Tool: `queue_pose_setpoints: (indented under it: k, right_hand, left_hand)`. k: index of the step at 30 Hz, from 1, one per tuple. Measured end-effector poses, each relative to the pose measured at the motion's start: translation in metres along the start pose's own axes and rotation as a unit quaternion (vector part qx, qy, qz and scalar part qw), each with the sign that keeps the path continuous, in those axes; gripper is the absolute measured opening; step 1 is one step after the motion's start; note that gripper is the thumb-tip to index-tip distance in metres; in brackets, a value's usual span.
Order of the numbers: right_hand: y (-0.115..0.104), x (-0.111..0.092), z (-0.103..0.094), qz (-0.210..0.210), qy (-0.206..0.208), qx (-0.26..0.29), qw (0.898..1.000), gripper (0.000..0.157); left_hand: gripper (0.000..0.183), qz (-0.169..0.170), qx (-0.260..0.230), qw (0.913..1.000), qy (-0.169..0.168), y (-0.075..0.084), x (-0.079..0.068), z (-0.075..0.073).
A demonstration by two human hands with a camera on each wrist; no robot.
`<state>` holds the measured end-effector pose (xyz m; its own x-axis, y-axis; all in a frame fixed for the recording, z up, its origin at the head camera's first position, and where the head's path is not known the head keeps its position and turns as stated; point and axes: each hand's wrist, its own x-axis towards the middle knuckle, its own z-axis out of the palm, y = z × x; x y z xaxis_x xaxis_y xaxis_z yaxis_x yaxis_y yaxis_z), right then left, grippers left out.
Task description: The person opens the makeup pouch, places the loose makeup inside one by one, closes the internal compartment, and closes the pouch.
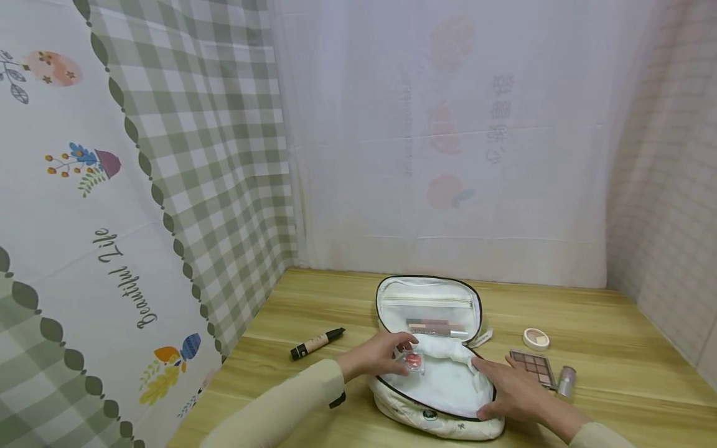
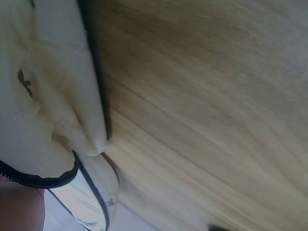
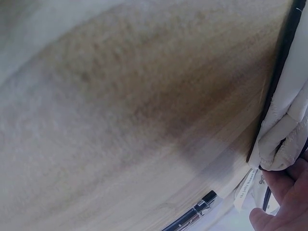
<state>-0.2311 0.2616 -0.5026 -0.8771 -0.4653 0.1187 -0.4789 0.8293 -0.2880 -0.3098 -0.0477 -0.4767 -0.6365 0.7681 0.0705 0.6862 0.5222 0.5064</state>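
Observation:
A cream makeup bag (image 1: pixel 437 426) with dark piping stands on the table with its lid (image 1: pixel 428 286) raised. My left hand (image 1: pixel 381 354) is over the bag's left side, pinching a small clear square case (image 1: pixel 414 362) with a red-pink centre. On the right, my right hand (image 1: pixel 512 389) holds the bag's rim, its thumb toward the near side. Slim tubes (image 1: pixel 437 328) show in the lid's clear pocket. Only part of the bag (image 2: pixel 53 96) appears in the left wrist view, and the case is hidden there. In the right wrist view, fingers (image 3: pixel 293 190) touch the bag's edge.
A beige and black pen-like tube (image 1: pixel 317 344) lies left of the bag. To the right are a round compact (image 1: pixel 536 338), an eyeshadow palette (image 1: pixel 532 367) and a small cylindrical tube (image 1: pixel 567 381). Curtains (image 1: pixel 448 186) hang behind the wooden table (image 1: pixel 325 292).

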Motion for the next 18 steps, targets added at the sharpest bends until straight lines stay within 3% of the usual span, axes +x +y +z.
queue_pose_setpoints:
  k: [18]
  right_hand:
    - [-0.001, 0.001, -0.001, 0.004, -0.008, -0.005, 1.0, 0.103]
  left_hand:
    - [0.053, 0.009, 0.088, 0.9961, 0.0, -0.014, -0.002, 0.016]
